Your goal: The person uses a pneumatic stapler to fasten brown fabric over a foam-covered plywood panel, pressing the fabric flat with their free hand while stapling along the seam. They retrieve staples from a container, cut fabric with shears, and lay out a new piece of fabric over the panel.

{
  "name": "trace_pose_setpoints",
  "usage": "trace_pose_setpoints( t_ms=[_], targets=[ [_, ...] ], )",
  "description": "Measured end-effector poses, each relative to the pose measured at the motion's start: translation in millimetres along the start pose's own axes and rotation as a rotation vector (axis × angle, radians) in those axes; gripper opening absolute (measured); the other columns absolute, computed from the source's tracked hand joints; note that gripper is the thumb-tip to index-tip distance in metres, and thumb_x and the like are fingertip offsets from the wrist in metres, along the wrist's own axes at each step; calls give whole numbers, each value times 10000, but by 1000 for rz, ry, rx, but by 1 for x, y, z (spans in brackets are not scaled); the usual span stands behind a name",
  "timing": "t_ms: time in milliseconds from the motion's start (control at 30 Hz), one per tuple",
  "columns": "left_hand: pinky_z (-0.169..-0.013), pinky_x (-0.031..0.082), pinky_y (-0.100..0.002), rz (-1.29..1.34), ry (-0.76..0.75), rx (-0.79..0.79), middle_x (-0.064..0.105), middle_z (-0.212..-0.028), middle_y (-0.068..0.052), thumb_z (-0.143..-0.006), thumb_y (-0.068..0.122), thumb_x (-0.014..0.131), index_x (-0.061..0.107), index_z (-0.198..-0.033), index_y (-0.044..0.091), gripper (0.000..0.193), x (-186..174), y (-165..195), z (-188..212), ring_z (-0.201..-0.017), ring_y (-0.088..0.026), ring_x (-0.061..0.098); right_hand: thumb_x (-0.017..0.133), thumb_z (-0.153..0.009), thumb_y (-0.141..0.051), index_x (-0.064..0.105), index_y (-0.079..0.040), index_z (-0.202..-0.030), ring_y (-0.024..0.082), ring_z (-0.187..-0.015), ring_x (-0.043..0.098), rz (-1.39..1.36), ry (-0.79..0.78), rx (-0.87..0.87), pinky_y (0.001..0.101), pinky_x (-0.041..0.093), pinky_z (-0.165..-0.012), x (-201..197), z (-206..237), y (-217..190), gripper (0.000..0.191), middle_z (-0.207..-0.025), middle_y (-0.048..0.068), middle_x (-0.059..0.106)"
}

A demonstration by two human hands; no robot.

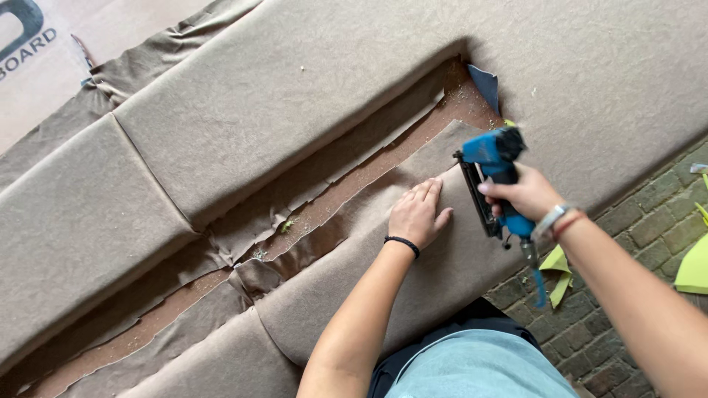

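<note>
Pressing my left hand (417,215) flat, fingers released, on soft, limp fabric (354,221); my right hand (525,193) clenches the heavy, rigid blue staple gun (494,171) by its handle.

bright blue staple gun (495,158) with a black nose, taupe fabric (295,110) all over, reddish-brown board strip (346,193), yellow-green scraps (695,267) at 3 o'clock

The floor (634,243) is made of grey-brown bricks. Some yellow-green scraps (693,269) lie on it at the right. A flat piece of cardboard (44,81) lies at the top left, in soft daylight.
</note>
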State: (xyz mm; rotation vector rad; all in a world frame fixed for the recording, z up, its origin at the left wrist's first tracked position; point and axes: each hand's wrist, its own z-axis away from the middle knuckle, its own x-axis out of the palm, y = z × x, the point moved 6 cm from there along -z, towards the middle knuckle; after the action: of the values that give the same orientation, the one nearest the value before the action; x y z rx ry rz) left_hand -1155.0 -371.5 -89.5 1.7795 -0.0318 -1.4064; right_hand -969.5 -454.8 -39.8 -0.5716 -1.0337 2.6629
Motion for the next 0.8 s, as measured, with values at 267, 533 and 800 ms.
trace_pose_setpoints(
  t_ms=[267, 533, 800],
  targets=[
    [-1087, 537, -356, 479, -31, -202, 639, -1487, -108, -1008, 371, 654, 572, -1456, 145, 509, 0, -22, -2, -1312, -281, 674, 629, -837, -196, 722, -133, -1107, 109, -531, 511, -781, -248, 85, 341, 492, -592, 19, 10, 38, 293, -609, -27, 491],
    [-834, 550, -456, 306, 212, -466, 653, -1163, -283, -827, 216, 686, 321, -1547, 20, 831, -108, 14, 42, -992, -402, 675, 648, -883, -218, 600, -55, -1355, 135, -554, 515, -954, -636, 104, 339, 499, -606, 130, -13, -6, 502, -622, -20, 480],
    [-711, 571, -369, 347, 96, -948, 778, -880, -110, -997, 502, 627, 800, -1044, 76, 462, -180, -36, 168, -743, -255, 731, 654, -900, -213, 570, -84, -1411, 124, -562, 521, -976, -830, 33, 330, 503, -613, 212, 43, -77, 534, -630, -34, 480]
  ],
)
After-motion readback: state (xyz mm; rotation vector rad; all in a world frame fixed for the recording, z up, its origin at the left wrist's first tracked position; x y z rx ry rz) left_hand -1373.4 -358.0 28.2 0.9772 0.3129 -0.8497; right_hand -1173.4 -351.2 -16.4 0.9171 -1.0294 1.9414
